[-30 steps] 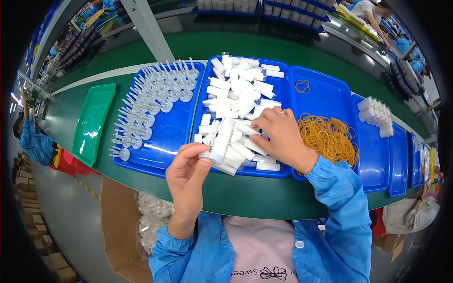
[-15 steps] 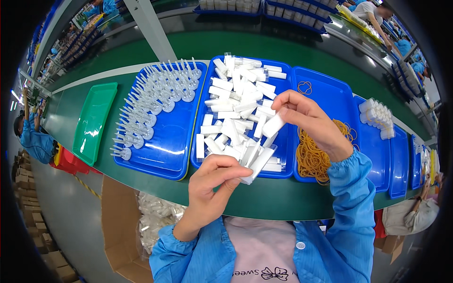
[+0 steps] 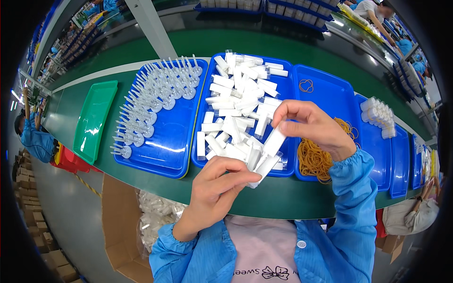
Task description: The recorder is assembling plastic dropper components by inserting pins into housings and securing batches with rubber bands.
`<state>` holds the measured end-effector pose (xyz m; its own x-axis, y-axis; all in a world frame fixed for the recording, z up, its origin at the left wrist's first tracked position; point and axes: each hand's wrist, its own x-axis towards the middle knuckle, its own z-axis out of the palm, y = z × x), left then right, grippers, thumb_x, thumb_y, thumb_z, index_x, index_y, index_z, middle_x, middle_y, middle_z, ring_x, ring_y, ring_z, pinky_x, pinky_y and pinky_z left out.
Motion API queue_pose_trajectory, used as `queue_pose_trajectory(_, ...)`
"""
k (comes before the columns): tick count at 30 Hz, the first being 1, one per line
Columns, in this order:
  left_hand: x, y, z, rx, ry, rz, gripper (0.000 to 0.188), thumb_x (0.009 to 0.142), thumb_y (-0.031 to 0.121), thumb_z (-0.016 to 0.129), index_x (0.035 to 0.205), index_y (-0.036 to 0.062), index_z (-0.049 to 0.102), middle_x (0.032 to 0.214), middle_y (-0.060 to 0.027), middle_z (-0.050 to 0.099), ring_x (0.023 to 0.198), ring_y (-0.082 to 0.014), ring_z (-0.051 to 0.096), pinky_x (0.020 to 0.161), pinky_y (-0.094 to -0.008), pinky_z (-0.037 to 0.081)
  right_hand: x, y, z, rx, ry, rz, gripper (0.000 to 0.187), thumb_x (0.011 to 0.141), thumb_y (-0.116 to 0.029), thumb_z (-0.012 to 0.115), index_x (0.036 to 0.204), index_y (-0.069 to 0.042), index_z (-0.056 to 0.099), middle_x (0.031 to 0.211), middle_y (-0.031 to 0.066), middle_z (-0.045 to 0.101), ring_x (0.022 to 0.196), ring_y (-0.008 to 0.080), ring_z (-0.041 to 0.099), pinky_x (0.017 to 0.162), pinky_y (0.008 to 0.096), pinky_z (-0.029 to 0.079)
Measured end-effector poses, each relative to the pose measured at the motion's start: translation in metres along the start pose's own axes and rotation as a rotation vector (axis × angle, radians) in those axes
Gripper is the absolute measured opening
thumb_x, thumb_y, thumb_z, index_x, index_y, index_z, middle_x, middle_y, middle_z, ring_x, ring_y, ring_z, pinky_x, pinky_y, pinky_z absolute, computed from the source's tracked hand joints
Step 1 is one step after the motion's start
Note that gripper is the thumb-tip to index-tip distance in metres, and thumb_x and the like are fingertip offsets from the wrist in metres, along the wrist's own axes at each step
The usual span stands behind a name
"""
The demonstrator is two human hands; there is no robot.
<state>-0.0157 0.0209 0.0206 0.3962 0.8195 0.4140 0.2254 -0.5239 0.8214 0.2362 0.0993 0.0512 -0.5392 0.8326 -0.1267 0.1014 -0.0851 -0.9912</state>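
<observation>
Head view, looking down: my left hand [image 3: 214,186] was closed in a pinch, thumb against fingers, on the near ends of a small clutch of white, flat-sided pieces [image 3: 269,167], at least one greyish and translucent, their far ends slanting up and to the right. My right hand [image 3: 314,125] was closed too, fingertips and thumb gripping the upper end of a single white oblong piece [image 3: 273,143], its lower end aimed at the clutch; whether the two touched, I couldn't tell. I judged the low pinch left the far ends exposed, and the high grip kept my right fingers out of the left hand's way. Just beyond both hands lay a jumbled heap of white oblong pieces in clear plastic [image 3: 243,96], in a shallow blue plastic tray [image 3: 285,87], likely set at centre so either hand could reach. Position noted: single piece below my right fingertips, ahead and right of my left thumb; clutch directly off the left fingertips, over the tray's near edge. A tangle of amber elastic bands [image 3: 312,159] sat below my right wrist, presumably handy there. Left of the heap, clear stemmed plastic discs [image 3: 158,94] stood in overlapping rows, stems outward, perhaps for easy picking.
</observation>
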Motion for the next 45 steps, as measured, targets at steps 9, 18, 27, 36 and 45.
queue_pose_trajectory(9,-0.003,0.014,0.015,0.01,0.352,-0.123,0.02,0.075,0.0,0.073,0.094,-0.0005,0.068,0.094,-0.0083,0.064,0.087,-0.0196,0.06,0.078,-0.0305,0.047,-0.014,-0.005,0.044,-0.013,0.006,-0.029,0.019,0.091,-0.02,0.063,0.099,-0.003,0.063,0.096,0.0015,0.061,0.094,0.0087,0.053,0.086,0.0247,0.042)
queue_pose_trajectory(18,-0.011,-0.017,-0.003,-0.071,0.41,-0.209,0.019,0.079,0.001,0.073,0.098,0.0006,0.07,0.098,-0.0082,0.064,0.089,-0.0165,0.06,0.082,-0.0267,0.046,0.001,0.025,0.034,-0.73,0.341,-0.309,0.029,0.084,-0.031,0.068,0.099,-0.006,0.068,0.101,0.0087,0.063,0.1,0.0272,0.056,0.087,0.0384,0.042)
queue_pose_trajectory(27,-0.016,-0.023,-0.009,-0.082,0.426,-0.193,0.017,0.082,0.001,0.069,0.098,0.003,0.071,0.096,-0.0062,0.062,0.089,-0.0155,0.058,0.079,-0.0261,0.046,0.004,0.049,0.026,-0.857,0.309,-0.16,0.025,0.078,-0.021,0.071,0.098,-0.008,0.061,0.084,0.0095,0.062,0.082,0.0281,0.06,0.073,0.0385,0.044)
queue_pose_trajectory(36,-0.008,0.001,-0.005,0.047,0.086,0.025,0.016,0.074,0.001,0.074,0.09,0.0056,0.075,0.087,-0.0056,0.063,0.082,-0.018,0.057,0.071,-0.0274,0.044,-0.009,0.001,-0.009,-0.013,0.096,0.098,0.023,0.092,-0.022,0.062,0.104,-0.003,0.061,0.089,-0.0032,0.059,0.082,0.0046,0.052,0.071,0.0204,0.041)
queue_pose_trajectory(45,-0.001,0.007,0.001,0.069,0.003,0.153,0.033,0.068,0.0,0.072,0.098,0.0123,0.074,0.09,-0.0006,0.062,0.08,-0.0194,0.056,0.068,-0.0308,0.044,-0.009,0.005,-0.001,0.04,-0.057,0.092,0.021,0.085,-0.022,0.067,0.095,-0.003,0.065,0.089,0.0011,0.062,0.086,0.0094,0.056,0.078,0.0245,0.043)
